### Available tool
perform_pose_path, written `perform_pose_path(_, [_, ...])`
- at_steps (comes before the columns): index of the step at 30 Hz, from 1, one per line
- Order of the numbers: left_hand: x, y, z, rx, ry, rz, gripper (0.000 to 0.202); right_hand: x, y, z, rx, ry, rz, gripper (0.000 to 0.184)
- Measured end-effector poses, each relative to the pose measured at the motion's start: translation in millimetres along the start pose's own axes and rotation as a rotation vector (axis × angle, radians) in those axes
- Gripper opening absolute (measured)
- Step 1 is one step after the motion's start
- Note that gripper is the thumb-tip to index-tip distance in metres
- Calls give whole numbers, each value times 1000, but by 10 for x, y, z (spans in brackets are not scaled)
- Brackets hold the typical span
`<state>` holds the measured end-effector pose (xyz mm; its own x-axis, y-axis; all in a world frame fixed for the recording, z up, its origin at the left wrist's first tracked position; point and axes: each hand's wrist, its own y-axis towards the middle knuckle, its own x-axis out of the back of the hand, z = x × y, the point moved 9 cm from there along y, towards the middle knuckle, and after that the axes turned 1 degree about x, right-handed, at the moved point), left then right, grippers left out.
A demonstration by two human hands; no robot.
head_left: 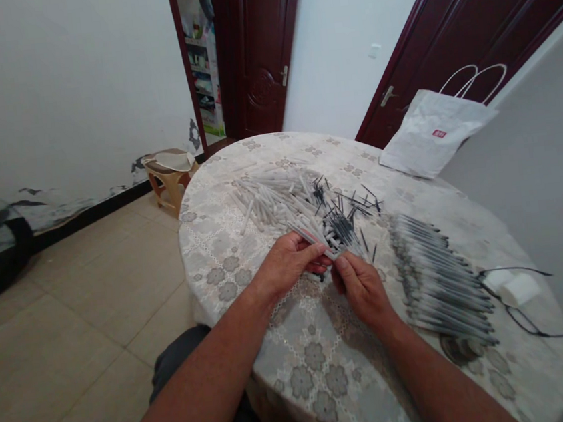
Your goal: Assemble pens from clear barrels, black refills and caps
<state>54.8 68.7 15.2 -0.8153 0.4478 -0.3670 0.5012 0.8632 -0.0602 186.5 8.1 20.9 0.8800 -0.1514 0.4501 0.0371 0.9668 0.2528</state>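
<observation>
My left hand [299, 259] is closed around a few slim white tubes [304, 231] that look like pen barrels. Close beside it, my right hand [362, 284] pinches at the near end of these tubes; what exactly lies between its fingertips is hidden. Beyond my hands spreads a loose pile of white tubes [273, 198]. Thin dark sticks [342, 225], like pen tips or refills, are scattered along its right side. Right of my right hand lies a neat row of white sticks with dark ends [442, 275], resembling pens.
A patterned cloth [249, 288] covers the round table. On its right are black-framed glasses [525, 329] and a white roll [518, 290]. A white paper bag [437, 131] stands at the back right. A small stool [170, 176] is on the floor behind the table's left.
</observation>
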Motion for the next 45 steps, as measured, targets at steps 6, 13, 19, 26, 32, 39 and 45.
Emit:
perform_pose_path(6, [11,-17,-67,-18,56,29,24,-129,4,-131,-126,229,106,48])
perform_pose_path(13, [149,-51,-284,-74,310,28,20,75,22,69,39,-64,-32,28])
perform_pose_path(19, [516,-95,-484,-139,745,-108,11,238,32,-16,19,-47,-200,28])
perform_pose_path(26, [528,-110,-320,-194,1238,-100,16,268,38,-74,18,-28,-243,27])
perform_pose_path(32, [505,-60,-154,-128,1359,-103,11,280,29,-67,17,-21,-256,25])
perform_pose_path(39, [531,-57,-134,-45,1526,-49,10,290,17,-42,33,-4,-273,25])
perform_pose_path(45, [511,-100,-146,-104,1520,33,24,298,8,-53,14,-3,-276,25])
